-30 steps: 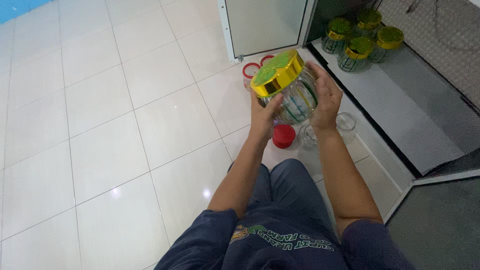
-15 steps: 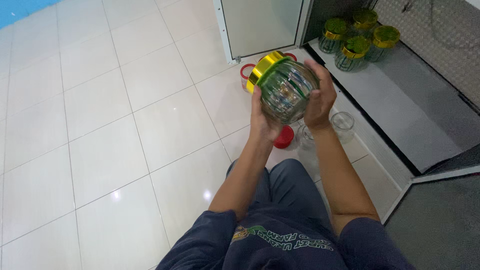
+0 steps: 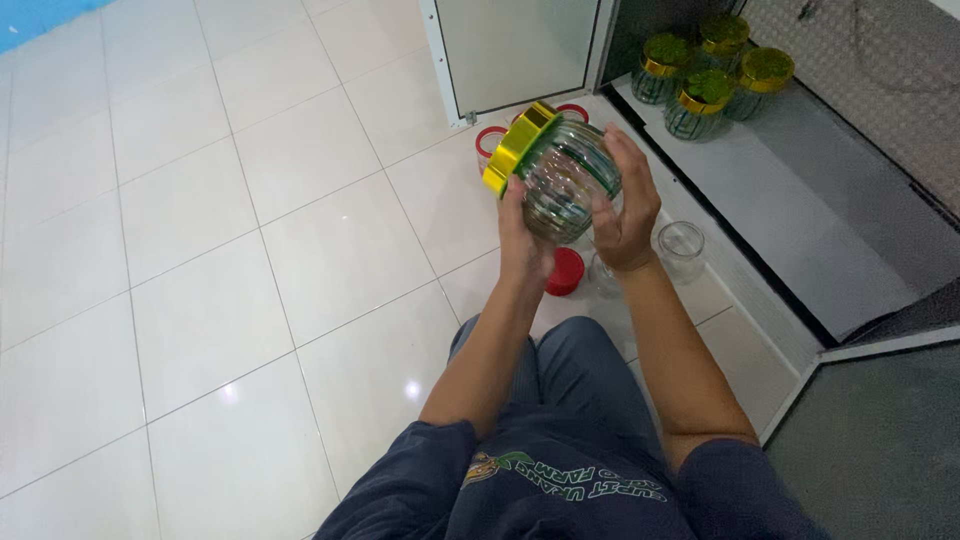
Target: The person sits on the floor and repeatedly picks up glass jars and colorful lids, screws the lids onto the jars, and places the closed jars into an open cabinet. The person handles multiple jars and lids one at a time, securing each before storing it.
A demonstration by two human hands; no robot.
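Glass, round and green-striped, the jar is tipped on its side above the floor, gold lid still on, left hand and right hand both with fingers clasped around it, four like jars already shelved.

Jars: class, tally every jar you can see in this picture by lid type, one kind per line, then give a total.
Gold-lidded jars in the cabinet: 4
Gold-lidded jar held in both hands: 1
Red-rimmed jars on the floor behind it: 2
Red-lidded jar on the floor: 1
Clear jars without lids on the floor: 2, one partly hidden
Total: 10
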